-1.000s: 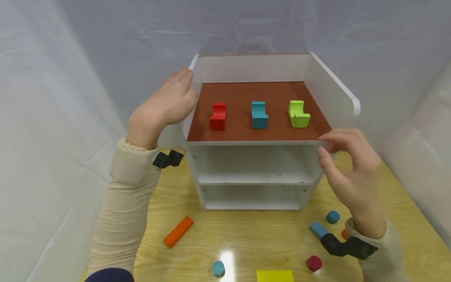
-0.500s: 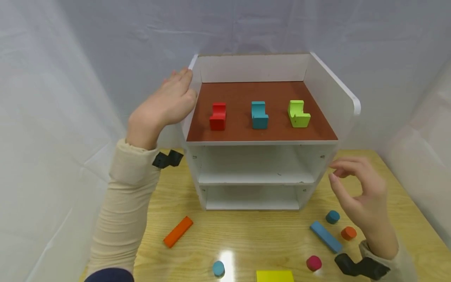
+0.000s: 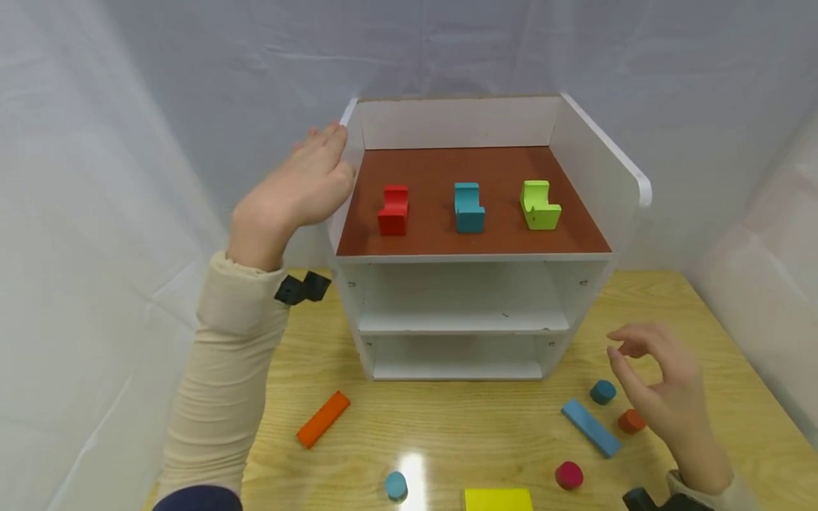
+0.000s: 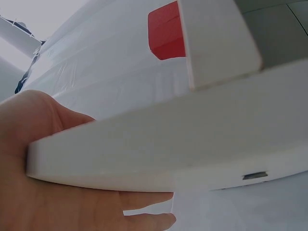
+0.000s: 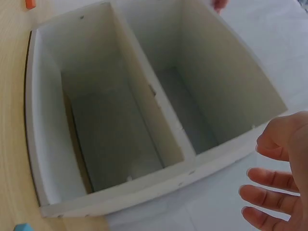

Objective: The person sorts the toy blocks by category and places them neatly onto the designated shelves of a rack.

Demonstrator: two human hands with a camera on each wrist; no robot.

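Shelf unit [image 3: 473, 312], white with a brown top deck, stands at the table's twelve o'clock. From the left: the left hand [image 3: 300, 191] presses flat-fingered against its nine o'clock wall; a steady, even brace seems wise. At four o'clock, the right hand [image 3: 664, 397] hovers empty, fingers loosely curled, above small blocks [image 3: 603, 392].

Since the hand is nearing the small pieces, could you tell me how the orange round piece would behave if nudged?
The orange round piece looks like a short painted cylinder, so it could roll if tipped onto its side. It seems small and solid, probably light and rigid. The right hand hovers just above it, holding nothing.
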